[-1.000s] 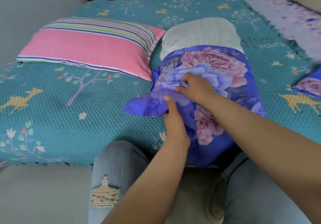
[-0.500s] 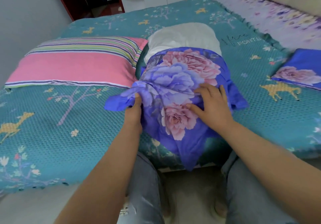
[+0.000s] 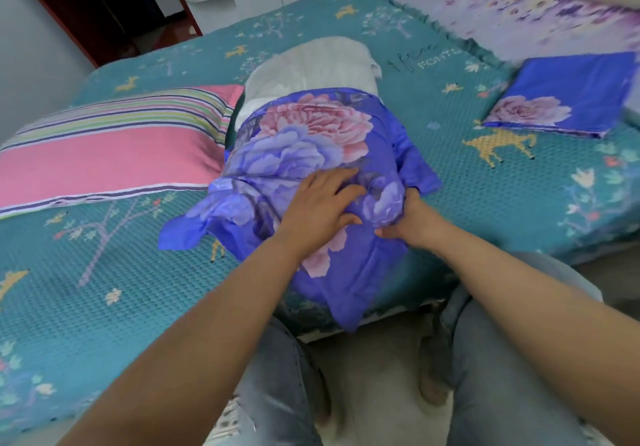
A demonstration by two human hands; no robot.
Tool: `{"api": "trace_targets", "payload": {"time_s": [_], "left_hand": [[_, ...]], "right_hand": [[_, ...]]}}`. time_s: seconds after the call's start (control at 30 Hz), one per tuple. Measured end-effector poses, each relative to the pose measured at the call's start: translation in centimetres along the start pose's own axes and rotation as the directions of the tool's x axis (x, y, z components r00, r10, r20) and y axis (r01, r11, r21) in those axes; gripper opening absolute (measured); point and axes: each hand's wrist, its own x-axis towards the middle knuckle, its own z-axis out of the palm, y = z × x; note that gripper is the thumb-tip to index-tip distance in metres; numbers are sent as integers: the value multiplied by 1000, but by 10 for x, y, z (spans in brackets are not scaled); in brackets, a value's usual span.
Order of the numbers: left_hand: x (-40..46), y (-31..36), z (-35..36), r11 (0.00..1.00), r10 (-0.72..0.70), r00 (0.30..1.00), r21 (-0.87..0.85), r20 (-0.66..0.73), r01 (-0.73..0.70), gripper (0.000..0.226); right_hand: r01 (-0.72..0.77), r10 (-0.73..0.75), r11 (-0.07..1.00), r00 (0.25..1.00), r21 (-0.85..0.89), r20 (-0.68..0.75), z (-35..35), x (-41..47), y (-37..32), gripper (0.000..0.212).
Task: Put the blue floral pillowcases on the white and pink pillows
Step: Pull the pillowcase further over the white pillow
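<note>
Since half a second ago both hands have shifted to the right along the pillowcase: the left hand (image 3: 320, 206), which then pinched the loose left corner, now lies flat on top of the blue floral pillowcase (image 3: 311, 154) with its fingers spread and straight, pressing the fabric down, while the right hand (image 3: 407, 218), which then lay flat, now curls its fingers around a bunched fold at the case's right edge and grips it. Beyond the 2 hands, the white pillow (image 3: 311, 64) sticks out of the far, open end of the pillowcase, so the case covers only its near part. The near end of the case hangs over the edge of the bed, just under the wrists. Left of the left hand, the freed corner of the case lies loose on the teal bedspread (image 3: 104, 272), and past it sits the pink pillow (image 3: 104, 165) with its striped band, touching the white pillow's side. Well to the right of the right hand, a 2nd folded pillowcase (image 3: 568, 95) lies flat on the bedspread. Below the forearms are the person's knees in pale jeans (image 3: 502, 359).
</note>
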Motion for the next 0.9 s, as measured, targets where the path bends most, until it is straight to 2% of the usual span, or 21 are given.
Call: {"api": "trace_targets", "payload": {"time_s": [0.1, 0.17, 0.23, 0.33, 0.37, 0.43, 0.5, 0.57, 0.67, 0.73, 0.8, 0.87, 0.9], "left_hand": [[23, -5, -5, 991, 128, 990, -30, -51, -130, 12], [39, 0, -15, 985, 158, 987, -69, -22, -159, 13], [53, 7, -23, 986, 123, 991, -119, 44, -117, 18], [57, 0, -30, 989, 136, 979, -81, 154, -124, 27], [54, -4, -32, 986, 165, 970, -57, 181, -157, 32], [53, -9, -31, 972, 231, 944, -7, 236, -236, 27], [52, -9, -34, 966, 247, 929, 4, 276, -258, 21], [58, -6, -40, 974, 227, 937, -62, 267, -219, 21], [74, 1, -54, 976, 158, 960, -187, 231, -115, 20], [85, 8, -55, 982, 68, 968, -190, 243, -22, 20], [92, 14, -50, 983, -4, 963, -174, 270, 52, 21], [98, 16, -42, 968, -66, 953, -212, 297, 133, 20], [101, 15, -39, 952, -94, 945, -250, 313, 177, 19]], "right_hand": [[83, -83, 996, 996, 13, 28, -10, 4, 4, 62], [160, -156, 986, 984, -39, 91, -20, 4, 6, 50], [239, -228, 969, 964, -66, 138, -28, 4, 7, 45], [270, -270, 963, 963, -14, 7, -35, 2, 7, 52], [270, -269, 963, 962, 10, -48, -35, 1, 7, 51], [270, -267, 963, 953, -1, -143, -39, 0, 7, 43], [292, -301, 953, 941, -75, -156, -41, -5, 5, 33], [317, -332, 942, 931, -113, -154, -42, -6, 3, 27], [298, -295, 954, 952, 21, -81, -34, -7, 0, 37], [286, -283, 957, 958, 41, -52, -23, -1, 1, 48], [284, -274, 951, 958, 126, -91, -15, 2, -2, 35], [227, -196, 894, 973, 385, -118, -10, 6, -4, 27], [183, -146, 819, 983, 544, -111, -10, 5, -7, 24]]}}
